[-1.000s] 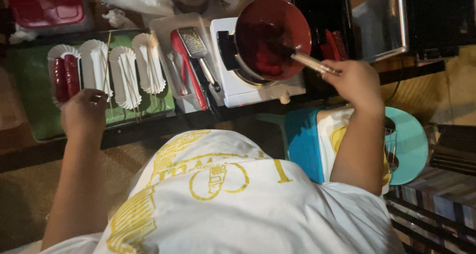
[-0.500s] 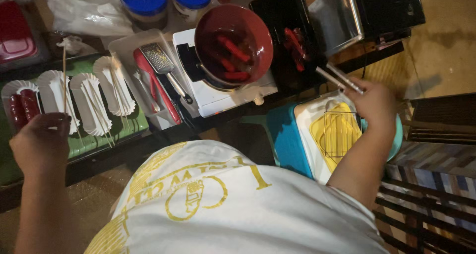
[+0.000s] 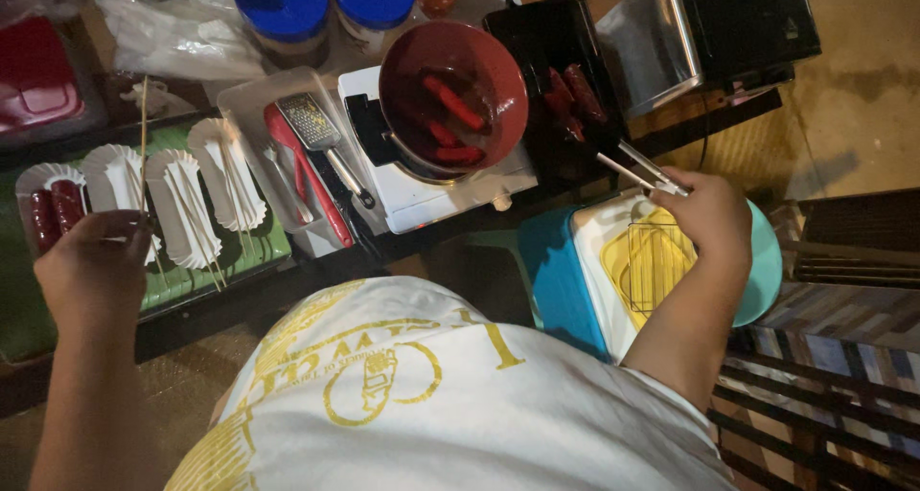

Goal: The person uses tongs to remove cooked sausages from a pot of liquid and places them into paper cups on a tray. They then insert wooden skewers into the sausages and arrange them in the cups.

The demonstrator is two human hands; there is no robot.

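Observation:
My left hand point(image 3: 96, 261) is closed around a thin wooden skewer point(image 3: 144, 137) that stands upright over a row of white paper trays point(image 3: 182, 199). The leftmost tray holds two red sausages point(image 3: 53, 218). My right hand point(image 3: 709, 213) grips metal tongs point(image 3: 632, 170), whose tips reach a black grill pan point(image 3: 556, 79) holding several red sausages point(image 3: 575, 89). A red pot point(image 3: 450, 93) with sausages in liquid sits on a white single-burner stove point(image 3: 431, 199) between my hands.
A clear tray with a metal skimmer point(image 3: 321, 137) and a red utensil point(image 3: 307, 180) lies left of the stove. Two blue-lidded jars point(image 3: 321, 7) stand behind. A teal and white cooler point(image 3: 613, 280) with a yellow rack sits under my right arm. A green mat point(image 3: 249, 261) lies under the paper trays.
My right hand has left the red pot and swung right with the tongs to the black grill pan. My left hand stays by the paper trays with the skewer.

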